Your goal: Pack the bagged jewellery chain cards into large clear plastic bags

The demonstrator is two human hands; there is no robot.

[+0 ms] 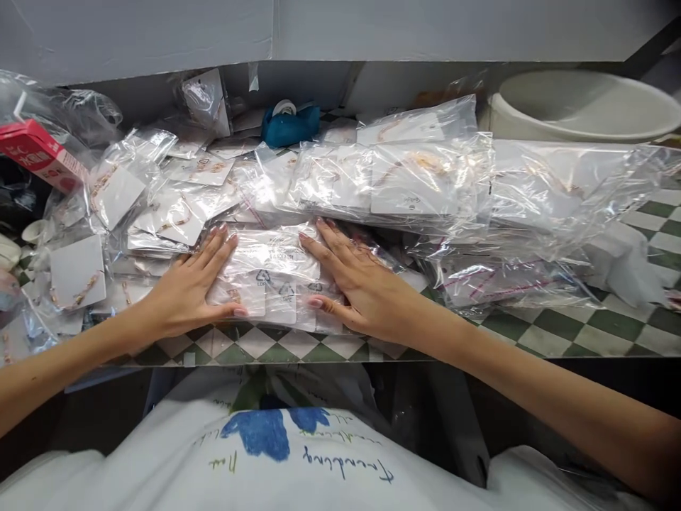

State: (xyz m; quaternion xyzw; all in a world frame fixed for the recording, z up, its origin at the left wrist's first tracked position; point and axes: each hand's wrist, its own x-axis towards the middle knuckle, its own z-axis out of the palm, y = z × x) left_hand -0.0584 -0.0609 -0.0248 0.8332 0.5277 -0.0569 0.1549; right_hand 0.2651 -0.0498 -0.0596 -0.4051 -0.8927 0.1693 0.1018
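Between my hands a clear plastic bag with printed recycling marks lies flat near the table's front edge, with white cards inside. My left hand rests flat on its left side, fingers stretched out. On the right side of the same bag lies my right hand, fingers spread and palm down. Just beyond the fingertips, bagged jewelry cards are piled in a row. More carded jewelry pieces in clear sleeves heap up near my left hand.
A red drink carton with a straw stands at the left. Behind the pile sits a teal tape dispenser. A large white tub is at the back right. The table has a green-and-white checkered cover; a grey panel overhangs the back.
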